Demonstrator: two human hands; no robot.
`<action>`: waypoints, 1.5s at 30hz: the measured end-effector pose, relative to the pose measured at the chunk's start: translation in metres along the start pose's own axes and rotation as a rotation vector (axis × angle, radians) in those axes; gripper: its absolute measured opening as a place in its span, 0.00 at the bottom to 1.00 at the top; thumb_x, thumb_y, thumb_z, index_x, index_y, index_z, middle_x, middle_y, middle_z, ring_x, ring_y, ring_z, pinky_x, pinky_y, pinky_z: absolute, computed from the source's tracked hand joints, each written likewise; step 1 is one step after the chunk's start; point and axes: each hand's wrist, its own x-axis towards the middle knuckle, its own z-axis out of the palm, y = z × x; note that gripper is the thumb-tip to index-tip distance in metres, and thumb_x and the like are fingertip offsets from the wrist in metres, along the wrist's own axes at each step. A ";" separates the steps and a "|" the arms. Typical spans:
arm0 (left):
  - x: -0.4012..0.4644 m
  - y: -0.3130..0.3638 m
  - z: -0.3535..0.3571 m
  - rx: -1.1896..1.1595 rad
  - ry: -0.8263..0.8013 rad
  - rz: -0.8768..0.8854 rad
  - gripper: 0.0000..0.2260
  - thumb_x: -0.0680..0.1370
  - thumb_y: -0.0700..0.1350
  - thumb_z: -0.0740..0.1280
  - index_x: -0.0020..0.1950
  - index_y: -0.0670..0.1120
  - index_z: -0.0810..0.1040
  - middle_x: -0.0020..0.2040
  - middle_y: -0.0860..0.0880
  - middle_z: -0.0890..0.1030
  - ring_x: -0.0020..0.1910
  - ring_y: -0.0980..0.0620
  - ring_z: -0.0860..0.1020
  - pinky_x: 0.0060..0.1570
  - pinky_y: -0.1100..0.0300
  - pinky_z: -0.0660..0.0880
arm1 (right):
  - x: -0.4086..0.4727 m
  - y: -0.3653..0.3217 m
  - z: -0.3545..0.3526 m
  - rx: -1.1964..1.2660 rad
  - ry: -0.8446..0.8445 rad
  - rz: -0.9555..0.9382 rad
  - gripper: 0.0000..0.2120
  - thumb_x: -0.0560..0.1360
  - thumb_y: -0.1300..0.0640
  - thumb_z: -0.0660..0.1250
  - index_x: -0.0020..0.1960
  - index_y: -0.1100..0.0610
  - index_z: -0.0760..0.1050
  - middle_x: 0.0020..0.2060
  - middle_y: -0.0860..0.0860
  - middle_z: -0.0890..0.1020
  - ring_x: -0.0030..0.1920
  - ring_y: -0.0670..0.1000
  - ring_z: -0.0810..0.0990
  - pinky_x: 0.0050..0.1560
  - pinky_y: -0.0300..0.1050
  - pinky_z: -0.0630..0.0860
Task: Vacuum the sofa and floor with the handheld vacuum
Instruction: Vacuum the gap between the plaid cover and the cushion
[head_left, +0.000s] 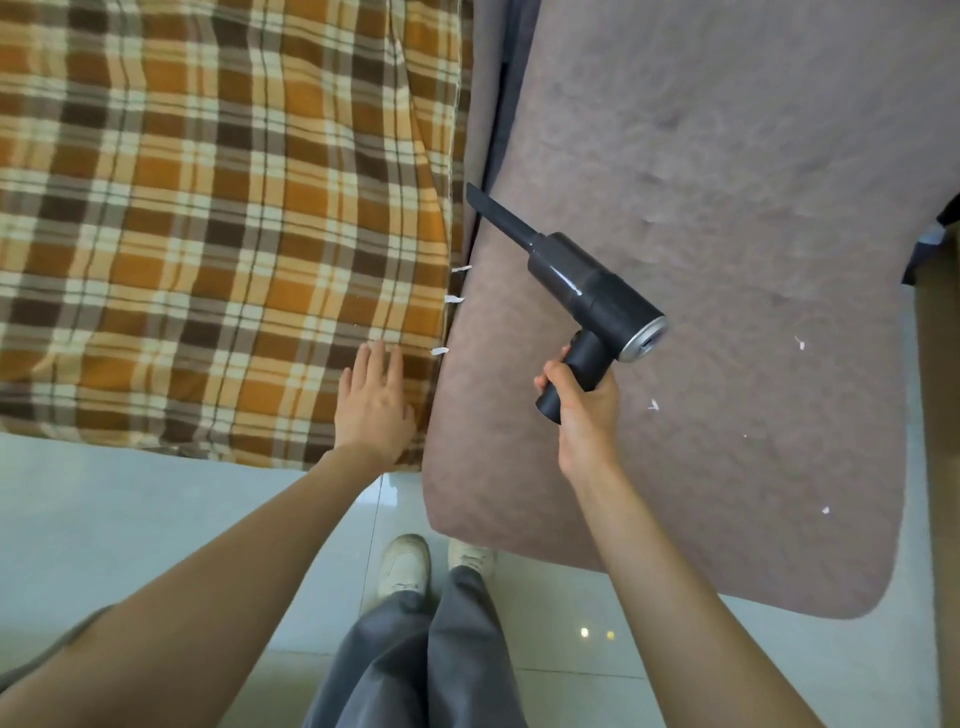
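Note:
My right hand (584, 415) grips the handle of a black handheld vacuum (587, 291). Its narrow nozzle points up-left, its tip above the gap between the two sofa cushions. The mauve sofa cushion (727, 260) fills the right side. A brown-and-orange plaid cover (208, 208) lies over the left seat. My left hand (371, 402) rests flat, fingers straight, on the plaid cover's near right corner. Three white paper scraps (454, 300) stick out of the gap beside the nozzle. More scraps (653, 404) lie scattered on the mauve cushion.
Pale glossy floor tiles (156, 519) run along the sofa's front edge. My white shoes (405, 564) and grey trousers stand just before the cushion gap. A brown cardboard-like edge (940, 415) stands at the far right.

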 end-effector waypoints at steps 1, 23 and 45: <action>0.006 -0.007 0.008 0.037 0.000 -0.007 0.30 0.79 0.46 0.58 0.78 0.44 0.48 0.79 0.43 0.47 0.78 0.44 0.44 0.75 0.47 0.48 | 0.001 0.006 0.002 -0.022 0.015 -0.003 0.13 0.73 0.68 0.67 0.50 0.52 0.73 0.33 0.41 0.78 0.36 0.50 0.76 0.42 0.43 0.76; 0.036 -0.044 0.064 0.341 0.012 0.021 0.33 0.82 0.54 0.52 0.77 0.45 0.35 0.78 0.41 0.37 0.77 0.39 0.39 0.75 0.42 0.46 | -0.012 0.065 0.004 -0.377 0.081 -0.120 0.08 0.65 0.58 0.69 0.41 0.49 0.72 0.32 0.45 0.76 0.31 0.48 0.72 0.35 0.45 0.72; 0.038 -0.041 0.063 0.373 -0.014 -0.001 0.33 0.82 0.54 0.51 0.77 0.45 0.33 0.77 0.41 0.35 0.76 0.39 0.37 0.75 0.42 0.45 | 0.002 0.066 0.021 -0.526 0.113 -0.260 0.12 0.68 0.64 0.71 0.48 0.53 0.73 0.36 0.42 0.77 0.37 0.45 0.76 0.34 0.27 0.68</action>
